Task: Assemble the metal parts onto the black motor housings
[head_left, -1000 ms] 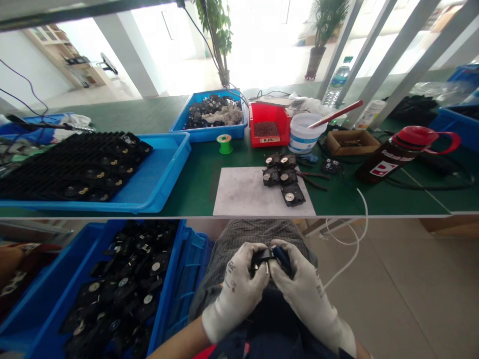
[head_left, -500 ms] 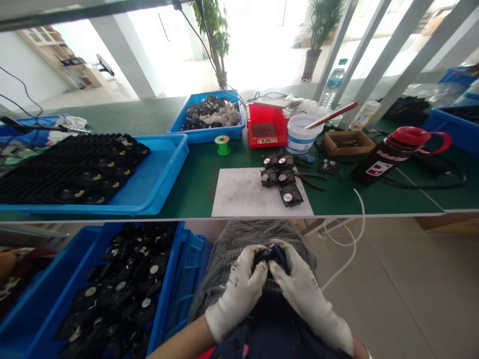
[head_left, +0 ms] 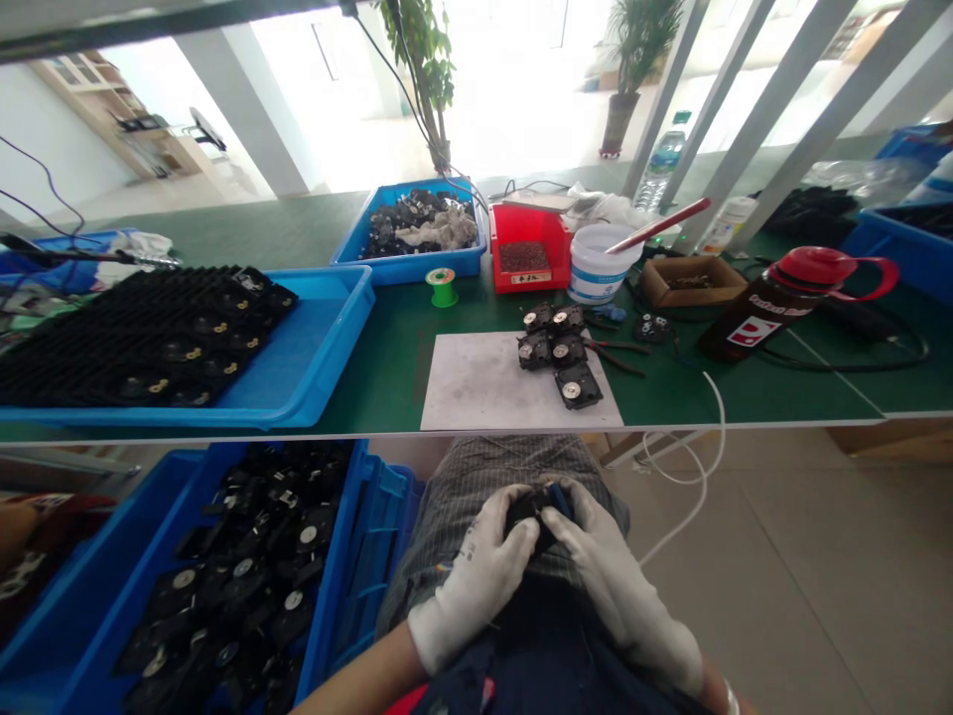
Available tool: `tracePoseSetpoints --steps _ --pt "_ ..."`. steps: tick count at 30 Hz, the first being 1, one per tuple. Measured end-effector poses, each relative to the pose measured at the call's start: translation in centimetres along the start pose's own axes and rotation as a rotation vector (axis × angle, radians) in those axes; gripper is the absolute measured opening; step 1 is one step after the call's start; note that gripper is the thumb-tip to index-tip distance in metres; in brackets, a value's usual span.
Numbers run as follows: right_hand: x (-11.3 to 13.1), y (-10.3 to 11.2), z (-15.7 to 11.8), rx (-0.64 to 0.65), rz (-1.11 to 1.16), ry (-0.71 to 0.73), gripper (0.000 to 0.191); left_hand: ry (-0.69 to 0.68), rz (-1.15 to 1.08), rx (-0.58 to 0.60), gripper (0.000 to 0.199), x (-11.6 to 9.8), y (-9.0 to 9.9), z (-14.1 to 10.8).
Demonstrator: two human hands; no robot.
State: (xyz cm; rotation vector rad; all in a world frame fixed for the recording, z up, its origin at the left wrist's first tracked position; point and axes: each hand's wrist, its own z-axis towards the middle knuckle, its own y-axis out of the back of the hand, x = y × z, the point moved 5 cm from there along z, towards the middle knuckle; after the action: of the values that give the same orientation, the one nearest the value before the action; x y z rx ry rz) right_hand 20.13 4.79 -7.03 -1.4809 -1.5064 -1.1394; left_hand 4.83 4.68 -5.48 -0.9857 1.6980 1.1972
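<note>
Above my lap, my left hand (head_left: 487,546), in a white glove, is closed around a small black plastic part (head_left: 525,506), which its fingers partly cover. My right hand (head_left: 596,546), gloved too, closes on a dark blue piece (head_left: 560,500) pressed against the black part. Fingers hide most of the blue piece, so its kind cannot be made out. On the bench in front, several black mechanisms with silver discs (head_left: 564,350) rest partly on a white sheet (head_left: 476,382).
Left of my legs, a blue bin (head_left: 324,596) holds many black mechanisms. On the green bench stand a blue tray (head_left: 328,348) of black parts, a green spool (head_left: 443,288), a red bin (head_left: 530,238), a white tub (head_left: 600,263), pliers (head_left: 617,357) and a dark bottle (head_left: 766,308).
My hands have shifted slightly, and the black part has turned between my fingers. The metal pin seen pointing down from it earlier no longer shows. The bench things have stayed put.
</note>
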Motion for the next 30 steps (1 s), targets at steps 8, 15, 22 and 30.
tracePoseSetpoints --steps 8,15,22,30 --pt "0.9 0.2 -0.8 0.088 0.014 -0.005 0.061 0.058 -0.058 0.055 0.046 -0.3 0.6 -0.3" --pt "2.1 0.7 -1.8 0.042 -0.122 0.058 0.058 -0.007 -0.085 0.047 0.047 -0.2 1.0 -1.0" --pt "2.8 1.1 -2.6 0.051 -0.155 0.148 0.058 0.029 -0.069 0.127 0.056 -1.0 1.9 -1.8" --pt "2.7 1.2 -3.1 0.083 -0.204 0.216 0.056 0.010 -0.001 0.113 0.056 -1.7 1.9 -1.9"
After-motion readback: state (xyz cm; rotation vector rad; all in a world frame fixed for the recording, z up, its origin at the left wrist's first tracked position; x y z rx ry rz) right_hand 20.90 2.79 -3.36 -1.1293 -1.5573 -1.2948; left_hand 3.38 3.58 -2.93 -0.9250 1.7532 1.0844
